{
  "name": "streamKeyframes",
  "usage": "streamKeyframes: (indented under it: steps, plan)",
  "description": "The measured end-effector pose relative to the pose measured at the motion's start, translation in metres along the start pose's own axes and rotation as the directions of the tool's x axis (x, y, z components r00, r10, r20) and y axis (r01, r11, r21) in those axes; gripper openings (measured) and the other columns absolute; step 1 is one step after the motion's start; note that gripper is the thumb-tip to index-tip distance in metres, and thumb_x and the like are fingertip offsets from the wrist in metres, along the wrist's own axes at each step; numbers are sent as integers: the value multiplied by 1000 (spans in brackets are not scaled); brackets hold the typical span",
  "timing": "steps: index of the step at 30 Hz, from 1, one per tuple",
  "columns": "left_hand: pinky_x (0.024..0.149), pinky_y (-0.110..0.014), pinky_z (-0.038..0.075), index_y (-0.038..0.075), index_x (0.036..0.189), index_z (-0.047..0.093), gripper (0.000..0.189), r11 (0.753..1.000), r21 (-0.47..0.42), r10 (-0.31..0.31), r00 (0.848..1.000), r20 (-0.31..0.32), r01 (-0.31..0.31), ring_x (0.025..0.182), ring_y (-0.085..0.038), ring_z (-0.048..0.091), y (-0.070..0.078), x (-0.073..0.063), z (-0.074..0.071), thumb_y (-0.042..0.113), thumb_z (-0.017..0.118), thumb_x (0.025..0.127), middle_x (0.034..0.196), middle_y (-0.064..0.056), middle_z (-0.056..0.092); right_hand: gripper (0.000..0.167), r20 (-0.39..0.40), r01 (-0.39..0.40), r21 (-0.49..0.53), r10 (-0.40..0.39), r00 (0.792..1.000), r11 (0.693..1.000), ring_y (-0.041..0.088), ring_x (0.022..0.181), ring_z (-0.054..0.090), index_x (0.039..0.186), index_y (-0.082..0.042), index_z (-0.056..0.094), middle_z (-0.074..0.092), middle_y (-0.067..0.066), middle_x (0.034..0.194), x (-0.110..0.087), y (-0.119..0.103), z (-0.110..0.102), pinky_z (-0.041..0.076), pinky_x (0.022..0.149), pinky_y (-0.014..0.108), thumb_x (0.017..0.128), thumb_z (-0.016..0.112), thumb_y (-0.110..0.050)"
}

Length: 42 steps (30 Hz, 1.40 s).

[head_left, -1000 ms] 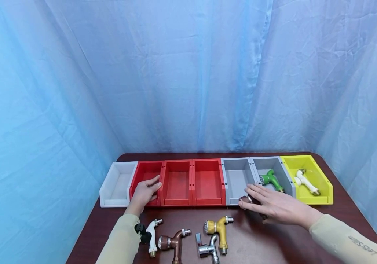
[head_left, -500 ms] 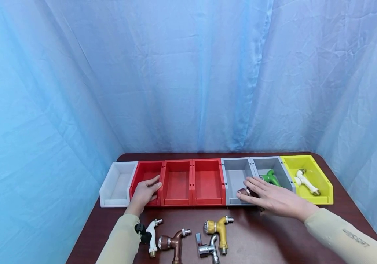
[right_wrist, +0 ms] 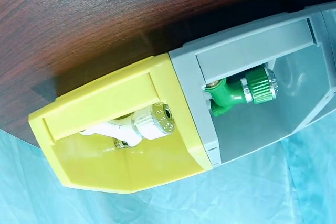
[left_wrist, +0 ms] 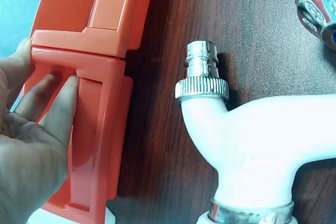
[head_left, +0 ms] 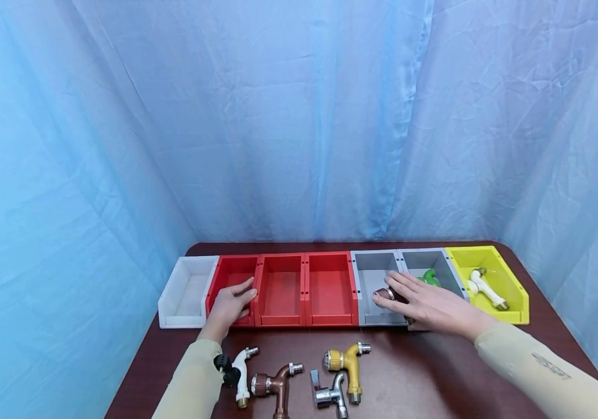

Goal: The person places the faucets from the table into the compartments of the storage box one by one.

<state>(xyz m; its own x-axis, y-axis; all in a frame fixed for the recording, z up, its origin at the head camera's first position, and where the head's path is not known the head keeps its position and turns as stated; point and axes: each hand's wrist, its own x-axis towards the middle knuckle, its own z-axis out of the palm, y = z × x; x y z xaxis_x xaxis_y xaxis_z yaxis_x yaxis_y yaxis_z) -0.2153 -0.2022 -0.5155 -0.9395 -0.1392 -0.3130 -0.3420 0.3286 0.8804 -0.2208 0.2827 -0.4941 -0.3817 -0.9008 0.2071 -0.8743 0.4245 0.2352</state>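
My right hand (head_left: 427, 302) holds a brown tap, its ribbed knob (head_left: 384, 294) showing by the fingers above the front of the left grey bin (head_left: 374, 273). The palm hides most of this tap's body. At the leftmost red bin (head_left: 236, 265), my left hand (head_left: 230, 305) pinches the side wall. In the left wrist view, fingertips (left_wrist: 68, 90) reach inside that red bin while the thumb lies at the wall beside the neighbouring bin. A green tap (right_wrist: 228, 95) lies in the right grey bin (right_wrist: 252, 48), and a white tap (right_wrist: 131, 129) in the yellow bin (right_wrist: 105, 103).
A white tap with a black handle (head_left: 241, 378), a second brown tap (head_left: 280, 389), a chrome tap (head_left: 330, 397) and a yellow tap (head_left: 351, 369) lie on the dark table (head_left: 398, 396). A white bin (head_left: 186, 291) ends the row. Blue curtains (head_left: 299, 128) hang behind.
My right hand has moved forward and slightly left with the brown tap, from the front edge of the left grey bin to above it. The left hand has stayed put.
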Motion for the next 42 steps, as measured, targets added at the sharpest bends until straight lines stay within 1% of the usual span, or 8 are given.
streamKeyframes:
  steps: [5,9,15,20,24,30,36,42]
  plan:
    - [94,-47,58,24,154,48,60,1000,-1,-1,1000,-2,1,134,-44,48,-1,0,0,30,70,98,154,-19,45,107,24,-31,-9,32,999,999,42,144,42,160,-22,38,43,22,157,5,3,3,52,103,50,70,96,-31]
    - [95,-47,57,23,154,48,61,1000,-3,-4,1000,-2,4,135,-44,47,-1,0,0,30,70,98,155,-19,45,108,30,-49,10,48,998,999,41,145,41,161,-24,36,42,21,158,8,6,6,53,103,49,71,95,-30]
    - [95,-47,57,24,154,48,59,1000,-5,-2,1000,-3,2,134,-44,48,-1,1,1,30,70,98,155,-18,45,106,40,-66,39,64,997,997,42,146,39,161,-24,36,39,21,160,9,9,12,50,107,51,72,94,-27]
    - [95,-46,57,24,154,48,59,1000,-7,1,1000,-1,-1,134,-43,48,-2,2,1,30,69,99,155,-18,45,101,45,-72,24,71,996,997,42,147,37,160,-24,37,38,21,160,11,11,16,47,110,51,75,92,-29]
    - [95,-47,57,24,154,48,59,1000,-7,3,1000,0,-3,134,-43,48,-2,1,1,30,69,99,155,-18,45,102,38,-65,13,65,997,998,42,147,38,160,-22,37,39,22,160,12,11,19,44,112,52,75,92,-32]
    - [95,-46,57,24,154,48,59,1000,-4,11,1000,-3,-11,134,-43,49,-2,1,1,30,69,99,154,-18,46,105,53,-65,6,64,997,998,40,147,37,160,-22,36,39,21,160,13,12,22,44,113,51,73,93,-32]
    - [95,-46,57,24,154,48,59,1000,-4,7,1000,-1,-7,134,-43,49,-2,1,0,30,69,99,155,-18,45,105,64,-72,39,69,996,997,42,147,37,160,-21,37,39,23,159,15,12,26,45,111,53,73,94,-30]
    - [95,-47,57,24,154,49,60,1000,-9,1,1000,-3,-1,134,-44,49,-2,0,1,31,70,98,154,-18,45,104,44,-69,36,67,997,997,43,145,39,159,-20,40,40,23,158,17,12,28,46,110,53,71,95,-30]
